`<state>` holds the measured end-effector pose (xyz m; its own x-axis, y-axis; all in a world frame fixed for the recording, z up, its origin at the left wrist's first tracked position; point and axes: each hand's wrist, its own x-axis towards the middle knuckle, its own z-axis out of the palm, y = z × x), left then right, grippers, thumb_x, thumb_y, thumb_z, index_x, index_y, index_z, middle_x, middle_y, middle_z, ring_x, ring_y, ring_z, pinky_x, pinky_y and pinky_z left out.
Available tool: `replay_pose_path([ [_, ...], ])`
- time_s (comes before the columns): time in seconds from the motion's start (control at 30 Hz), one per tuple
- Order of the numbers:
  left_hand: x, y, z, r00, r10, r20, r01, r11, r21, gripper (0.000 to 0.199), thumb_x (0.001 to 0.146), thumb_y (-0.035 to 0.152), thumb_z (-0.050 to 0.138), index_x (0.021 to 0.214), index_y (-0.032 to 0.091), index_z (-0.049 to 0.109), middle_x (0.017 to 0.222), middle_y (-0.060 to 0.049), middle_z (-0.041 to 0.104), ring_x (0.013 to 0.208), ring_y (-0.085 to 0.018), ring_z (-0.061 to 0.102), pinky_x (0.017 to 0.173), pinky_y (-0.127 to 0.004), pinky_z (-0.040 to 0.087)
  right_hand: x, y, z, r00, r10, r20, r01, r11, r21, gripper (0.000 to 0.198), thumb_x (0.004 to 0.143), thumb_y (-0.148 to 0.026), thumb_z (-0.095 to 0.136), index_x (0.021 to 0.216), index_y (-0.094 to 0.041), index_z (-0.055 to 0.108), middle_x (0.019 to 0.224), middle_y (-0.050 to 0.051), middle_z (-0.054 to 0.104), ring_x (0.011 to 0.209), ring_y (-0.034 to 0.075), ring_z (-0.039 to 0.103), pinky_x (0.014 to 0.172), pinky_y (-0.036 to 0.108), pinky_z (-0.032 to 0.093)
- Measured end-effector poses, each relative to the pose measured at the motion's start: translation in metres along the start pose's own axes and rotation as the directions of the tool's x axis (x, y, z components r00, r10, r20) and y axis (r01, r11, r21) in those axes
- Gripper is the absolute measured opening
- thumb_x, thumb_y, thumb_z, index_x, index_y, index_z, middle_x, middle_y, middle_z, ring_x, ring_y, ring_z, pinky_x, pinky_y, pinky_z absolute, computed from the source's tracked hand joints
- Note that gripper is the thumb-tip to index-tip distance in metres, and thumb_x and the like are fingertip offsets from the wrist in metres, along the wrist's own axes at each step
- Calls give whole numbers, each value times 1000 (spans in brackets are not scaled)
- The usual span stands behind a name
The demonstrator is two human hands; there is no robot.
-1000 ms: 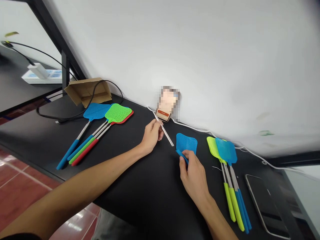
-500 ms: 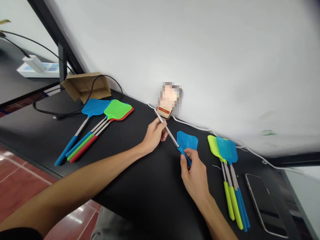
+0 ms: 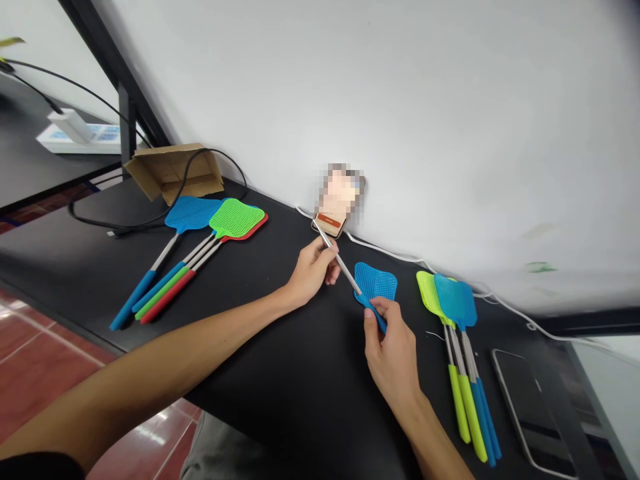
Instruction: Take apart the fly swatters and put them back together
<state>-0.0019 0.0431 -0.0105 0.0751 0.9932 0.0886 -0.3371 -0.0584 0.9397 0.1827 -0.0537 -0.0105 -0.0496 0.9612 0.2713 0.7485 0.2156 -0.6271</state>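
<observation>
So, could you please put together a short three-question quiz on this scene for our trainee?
1. Multiple choice: what does the right hand hold?
A) a red handle
B) a blue handle
C) a cardboard box

2. True or false: the green mesh head lies over the red mesh head.

3. Short answer: which two handle colours appear in the swatter bundle beside the phone lying on the table?

Key: 1. B; 2. True; 3. Yellow-green and blue.
</observation>
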Motion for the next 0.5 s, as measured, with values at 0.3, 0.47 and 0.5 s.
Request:
replay_pose_path([
  [0.3, -3, 2, 3, 993, -33, 111, 40, 997, -61, 21, 92, 36, 66, 88, 17, 57, 57, 4, 58, 48, -9, 53, 46, -21, 42, 0, -3, -1, 996, -1, -91, 2, 1000, 6, 22, 100, -37, 54, 115, -21, 58, 99, 7, 74, 86, 23, 73, 71, 32, 55],
  [0.47, -4, 0, 1, 986, -39, 162, 48, 997, -57, 27, 89, 39, 73, 89, 14, 61, 59, 3, 59, 50, -9, 54, 48, -21, 43, 0, -1, -1, 988, -71, -138, 65, 997, -42, 18, 101, -34, 54, 113, -22, 60, 97, 6, 73, 83, 21, 73, 68, 30, 55],
  [0.5, -5, -1, 1, 981, -41, 189, 48, 998, -31, 29, 89, 40, 74, 89, 14, 61, 59, 3, 59, 50, -9, 54, 49, -21, 43, 0, -1, 0, 987, -87, -137, 80, 995, -53, 18, 101, -34, 54, 113, -22, 60, 98, 6, 74, 83, 21, 73, 68, 29, 55],
])
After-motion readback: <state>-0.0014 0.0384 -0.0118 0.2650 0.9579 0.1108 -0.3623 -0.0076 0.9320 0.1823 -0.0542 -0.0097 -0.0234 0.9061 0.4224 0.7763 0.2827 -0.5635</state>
